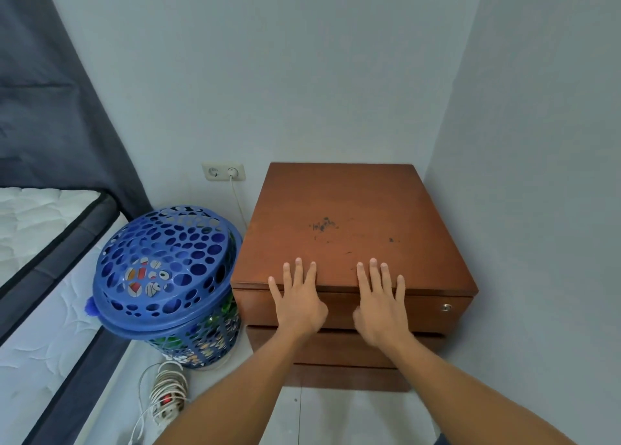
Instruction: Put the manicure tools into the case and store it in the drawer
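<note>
Resting flat hands (299, 305) on scuffed wooden cabinet (336, 223)

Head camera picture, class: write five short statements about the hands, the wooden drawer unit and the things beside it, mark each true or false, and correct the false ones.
1. Both hands rest flat on the front edge of the wooden drawer unit. True: the left hand and right hand lie palm down, fingers spread.
2. The top drawer is pulled open. False: all the drawers are shut.
3. The manicure case lies on top of the unit. False: no case or tools are in view.
4. A blue perforated basket with a lid stands left of the unit. True.
5. Both sockets in the wall outlet are free. False: a white plug sits in the right one.
</note>
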